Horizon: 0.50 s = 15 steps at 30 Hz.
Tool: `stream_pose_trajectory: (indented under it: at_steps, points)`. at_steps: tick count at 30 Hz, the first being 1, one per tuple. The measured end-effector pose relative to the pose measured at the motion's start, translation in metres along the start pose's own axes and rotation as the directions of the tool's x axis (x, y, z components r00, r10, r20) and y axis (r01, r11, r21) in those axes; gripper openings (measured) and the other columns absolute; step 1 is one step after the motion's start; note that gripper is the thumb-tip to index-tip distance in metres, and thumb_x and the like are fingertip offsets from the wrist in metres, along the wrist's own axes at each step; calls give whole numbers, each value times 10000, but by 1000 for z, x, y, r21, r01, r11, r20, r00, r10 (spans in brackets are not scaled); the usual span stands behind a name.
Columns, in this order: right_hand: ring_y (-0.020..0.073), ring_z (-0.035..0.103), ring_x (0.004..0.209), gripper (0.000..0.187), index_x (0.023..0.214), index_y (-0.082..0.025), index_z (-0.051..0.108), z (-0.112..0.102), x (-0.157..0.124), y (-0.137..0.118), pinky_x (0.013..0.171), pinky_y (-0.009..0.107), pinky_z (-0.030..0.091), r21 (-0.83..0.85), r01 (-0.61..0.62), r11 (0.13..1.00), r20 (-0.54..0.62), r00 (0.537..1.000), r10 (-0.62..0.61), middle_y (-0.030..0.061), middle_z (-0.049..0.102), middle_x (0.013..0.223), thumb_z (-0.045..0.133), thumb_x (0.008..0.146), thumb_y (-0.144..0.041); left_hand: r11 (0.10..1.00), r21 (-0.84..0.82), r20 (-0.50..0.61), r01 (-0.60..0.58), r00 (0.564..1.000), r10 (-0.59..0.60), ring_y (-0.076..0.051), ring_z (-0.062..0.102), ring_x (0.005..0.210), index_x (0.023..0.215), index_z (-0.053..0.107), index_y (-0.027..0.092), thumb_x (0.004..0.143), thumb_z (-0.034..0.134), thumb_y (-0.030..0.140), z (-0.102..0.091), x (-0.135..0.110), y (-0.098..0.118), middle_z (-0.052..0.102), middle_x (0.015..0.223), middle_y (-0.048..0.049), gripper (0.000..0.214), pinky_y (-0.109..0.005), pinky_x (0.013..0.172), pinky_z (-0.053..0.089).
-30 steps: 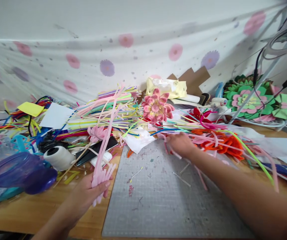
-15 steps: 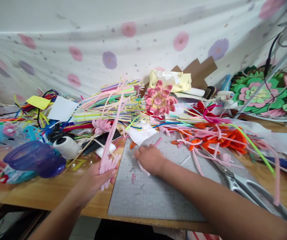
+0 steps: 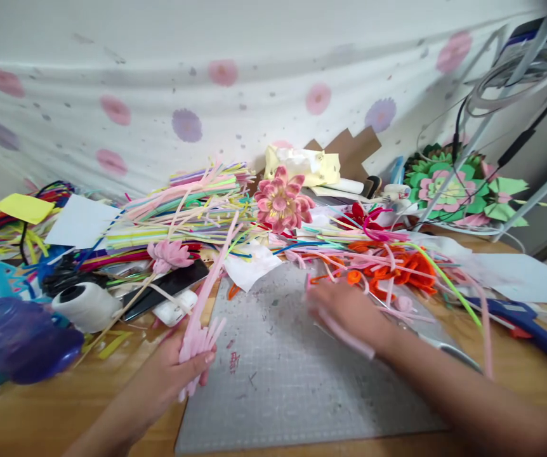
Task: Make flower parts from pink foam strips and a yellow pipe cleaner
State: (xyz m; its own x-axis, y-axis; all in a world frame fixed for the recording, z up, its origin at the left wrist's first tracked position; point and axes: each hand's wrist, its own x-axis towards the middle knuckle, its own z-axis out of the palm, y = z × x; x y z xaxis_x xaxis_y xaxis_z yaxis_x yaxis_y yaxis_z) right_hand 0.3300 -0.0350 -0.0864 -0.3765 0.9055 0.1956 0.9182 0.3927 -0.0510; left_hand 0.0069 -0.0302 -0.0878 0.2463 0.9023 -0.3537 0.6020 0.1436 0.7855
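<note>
My left hand (image 3: 171, 374) is closed round a bunch of pale pink pipe cleaners (image 3: 207, 298) that stick up and lean away from me, at the left edge of the grey cutting mat (image 3: 283, 387). My right hand (image 3: 349, 311) is blurred by motion over the mat's far right part. A short pink pipe cleaner piece (image 3: 344, 333) lies along its near side; whether the fingers grip it is unclear. A heap of orange and pink pipe cleaners (image 3: 392, 273) lies just beyond that hand.
A pink paper flower (image 3: 280, 203) stands behind the mat amid a pile of coloured straws (image 3: 183, 209). At left are a purple jar (image 3: 16, 339), a white spool (image 3: 85, 304) and a black phone (image 3: 169, 289). Scissors (image 3: 445, 349) and a blue glue gun (image 3: 525, 320) lie at right.
My right hand went from the far pile back to the mat's left, then swept right across the mat. The left hand kept hold of the pink bunch. The camera shifted.
</note>
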Motion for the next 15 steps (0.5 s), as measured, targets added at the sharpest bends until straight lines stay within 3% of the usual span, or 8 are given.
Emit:
stream_pose_trajectory:
  at_steps: [2, 5, 8, 11, 15]
  points:
    - [210, 587, 779, 193, 940, -209, 586, 19, 0, -19, 714, 319, 396, -12, 165, 986, 114, 980, -163, 56, 636, 876, 476, 873, -354, 1000, 12, 41, 9, 999, -10, -118, 464, 496, 753, 524, 174, 698, 550, 516, 9, 3, 7, 565, 570, 22, 347, -220, 454, 328]
    - [214, 591, 783, 134, 892, -187, 596, 28, 16, -7, 742, 336, 381, -15, 46, 999, 147, 988, -43, 77, 637, 862, 492, 859, -265, 999, 36, 75, 19, 997, -22, -116, 460, 486, 738, 512, 172, 657, 570, 502, 19, 8, 16, 553, 556, 27, 345, -223, 456, 332]
    - [213, 588, 791, 172, 881, -146, 593, 10, 38, 40, 708, 313, 379, -8, -130, 991, 87, 988, 131, 116, 632, 877, 425, 868, -181, 999, 47, 46, -8, 999, 5, -121, 477, 493, 754, 509, 176, 655, 569, 475, 26, 10, 18, 549, 553, 33, 320, -223, 460, 345]
    - [166, 575, 731, 287, 942, -156, 556, -20, 48, 85, 605, 241, 385, 61, -293, 954, 18, 956, 292, 71, 623, 861, 328, 919, -329, 996, 90, 20, -4, 1000, 2, -129, 484, 463, 808, 530, 178, 663, 558, 455, 26, 10, 12, 540, 524, 43, 314, -223, 425, 340]
    - [148, 548, 661, 370, 885, -160, 532, -48, 38, 104, 511, 216, 352, 125, -410, 903, -23, 909, 416, 39, 604, 787, 251, 926, -396, 990, 143, 41, -5, 999, -1, -165, 549, 517, 905, 572, 183, 663, 561, 455, 15, 7, -4, 610, 572, 19, 364, -256, 476, 430]
